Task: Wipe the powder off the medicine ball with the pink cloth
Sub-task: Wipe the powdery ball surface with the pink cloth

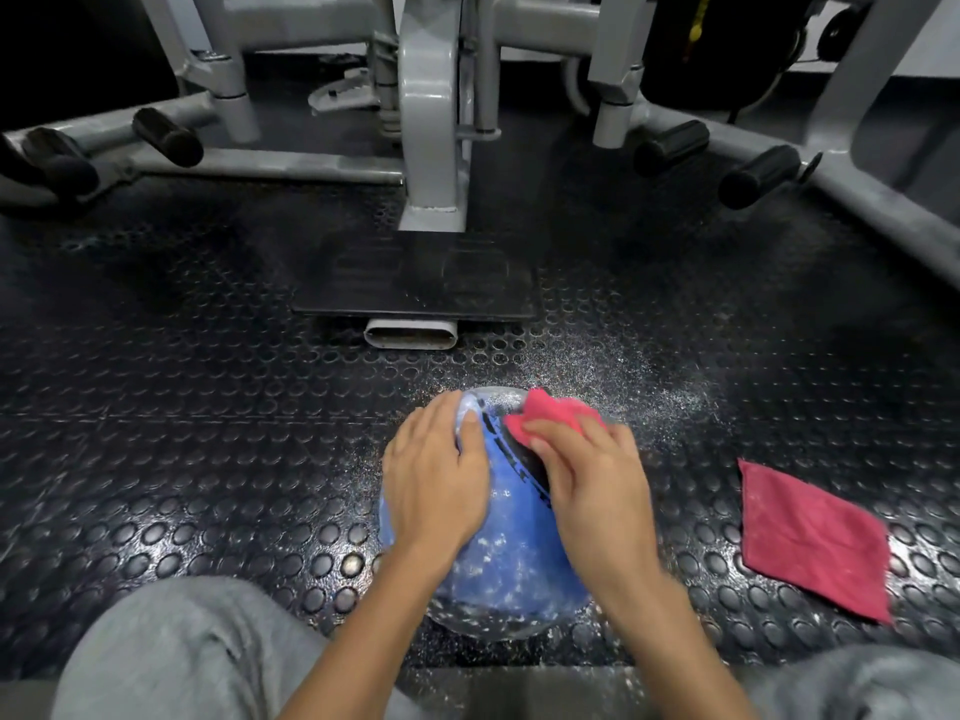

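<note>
Left hand [436,480] lies flat on the ball's [511,563] left; right hand [597,485], fingers flat, presses the pink cloth [545,413] onto its far side.

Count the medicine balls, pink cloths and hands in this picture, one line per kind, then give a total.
Medicine ball: 1
Pink cloths: 2, one under the right hand, one on the floor
Hands: 2, with the left hand
Total: 5
</note>
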`<state>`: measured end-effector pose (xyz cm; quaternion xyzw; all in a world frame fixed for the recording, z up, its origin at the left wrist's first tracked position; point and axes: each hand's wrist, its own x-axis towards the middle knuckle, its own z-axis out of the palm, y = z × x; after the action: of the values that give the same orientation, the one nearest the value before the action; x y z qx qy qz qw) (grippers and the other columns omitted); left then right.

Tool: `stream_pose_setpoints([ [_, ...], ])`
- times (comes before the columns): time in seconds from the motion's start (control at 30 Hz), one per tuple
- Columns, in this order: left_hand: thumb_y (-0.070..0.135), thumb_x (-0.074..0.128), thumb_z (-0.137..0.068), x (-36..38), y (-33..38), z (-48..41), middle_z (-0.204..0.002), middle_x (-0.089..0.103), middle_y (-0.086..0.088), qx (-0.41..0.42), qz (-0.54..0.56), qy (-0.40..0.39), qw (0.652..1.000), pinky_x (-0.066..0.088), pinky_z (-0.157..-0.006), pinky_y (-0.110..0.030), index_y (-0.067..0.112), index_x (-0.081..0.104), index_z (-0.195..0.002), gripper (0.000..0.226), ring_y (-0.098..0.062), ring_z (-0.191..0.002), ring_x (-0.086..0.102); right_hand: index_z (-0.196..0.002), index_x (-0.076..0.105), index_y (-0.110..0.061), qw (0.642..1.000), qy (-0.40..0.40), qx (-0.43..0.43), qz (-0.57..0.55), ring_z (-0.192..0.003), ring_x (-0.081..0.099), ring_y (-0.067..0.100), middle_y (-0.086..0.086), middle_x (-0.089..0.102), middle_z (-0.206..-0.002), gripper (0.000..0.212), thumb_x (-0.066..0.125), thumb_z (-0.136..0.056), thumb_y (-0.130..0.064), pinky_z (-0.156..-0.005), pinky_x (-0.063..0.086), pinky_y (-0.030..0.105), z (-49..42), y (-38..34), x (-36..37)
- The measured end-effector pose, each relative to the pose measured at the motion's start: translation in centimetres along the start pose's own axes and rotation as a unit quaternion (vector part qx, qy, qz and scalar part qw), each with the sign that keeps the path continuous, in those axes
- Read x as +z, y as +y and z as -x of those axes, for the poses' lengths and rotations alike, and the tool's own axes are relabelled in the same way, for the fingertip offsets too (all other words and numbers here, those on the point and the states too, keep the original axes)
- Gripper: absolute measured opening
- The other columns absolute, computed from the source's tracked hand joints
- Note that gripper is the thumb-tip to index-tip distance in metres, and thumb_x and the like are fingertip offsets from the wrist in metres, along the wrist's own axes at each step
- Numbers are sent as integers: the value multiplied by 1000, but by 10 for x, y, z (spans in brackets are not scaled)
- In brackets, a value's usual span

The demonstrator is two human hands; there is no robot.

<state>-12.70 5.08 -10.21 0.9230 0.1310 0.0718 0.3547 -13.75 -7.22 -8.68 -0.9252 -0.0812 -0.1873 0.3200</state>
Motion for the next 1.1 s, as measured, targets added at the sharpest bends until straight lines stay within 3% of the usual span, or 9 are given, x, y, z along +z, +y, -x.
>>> stream_pose_setpoints([
  [0.17, 44, 11, -86, 9, 8, 15, -148, 37, 10, 35, -47, 11, 998, 17, -115, -32, 25, 37, -142, 65, -11, -138, 27, -114, 63, -26, 980, -155, -26, 124, -99, 44, 27, -1, 60, -116, 32, 38, -96, -35, -87, 38, 37, -54, -4, 11],
  [0.33, 35, 22, -98, 4, 6, 3, -148, 37, 11, 24, -11, -6, 1000, 19, -115, -35, 26, 39, -141, 48, -10, -138, 28, -96, 70, -24, 998, -23, -56, 32, -78, 46, 22, -4, 67, -96, 36, 37, -89, -36, -65, 50, 42, 7, 10, -12],
  [0.43, 30, 27, -100, 2, 3, 3, -147, 38, 10, 27, 0, -9, 1000, 18, -115, -33, 26, 40, -141, 43, -10, -138, 28, -95, 71, -25, 998, -6, -54, 30, -79, 48, 24, -4, 67, -97, 36, 37, -88, -37, -65, 50, 42, 13, 8, -10],
  [0.53, 40, 16, -93, 3, 5, 10, -148, 36, 10, 37, -19, -8, 999, 16, -116, -32, 26, 38, -142, 56, -10, -139, 26, -105, 68, -27, 994, -61, -44, 73, -89, 46, 26, -1, 64, -107, 41, 31, -92, -41, -77, 42, 38, -27, -4, -1],
  [0.63, 35, 21, -101, 3, 7, 12, -150, 31, 12, 18, -26, -9, 999, 14, -117, -32, 27, 32, -144, 46, -8, -141, 22, -119, 61, -27, 981, -144, -36, 123, -101, 43, 25, 0, 59, -117, 31, 38, -98, -31, -85, 35, 36, -55, -3, 7],
  [0.77, 31, 28, -100, -4, 7, 5, -148, 36, 11, 6, 6, -12, 1000, 20, -115, -34, 26, 38, -142, 43, -10, -138, 27, -100, 70, -26, 995, -37, -65, 66, -80, 44, 21, -2, 65, -101, 34, 39, -92, -37, -70, 44, 37, -13, -1, -2],
  [0.87, 32, 30, -100, -6, 7, 3, -148, 37, 12, 7, 5, -19, 1000, 23, -114, -35, 27, 39, -141, 42, -9, -137, 29, -93, 71, -25, 998, 23, -51, -9, -75, 46, 19, -8, 67, -95, 32, 42, -88, -36, -67, 42, 26, 24, 9, -11],
  [1.0, 34, 30, -99, -3, 8, 3, -148, 37, 10, 39, -14, -30, 999, 22, -114, -35, 25, 38, -142, 44, -10, -137, 29, -96, 71, -27, 1000, 12, -24, 10, -80, 46, 21, -6, 65, -101, 30, 43, -90, -36, -72, 41, 30, 3, 7, -6],
  [1.1, 35, 29, -99, -2, 9, 6, -148, 37, 8, 42, -21, -25, 999, 21, -114, -33, 24, 37, -142, 45, -10, -137, 29, -109, 67, -28, 994, -85, 2, 65, -90, 42, 21, -2, 62, -107, 26, 45, -95, -30, -81, 38, 35, -46, 8, 1],
])
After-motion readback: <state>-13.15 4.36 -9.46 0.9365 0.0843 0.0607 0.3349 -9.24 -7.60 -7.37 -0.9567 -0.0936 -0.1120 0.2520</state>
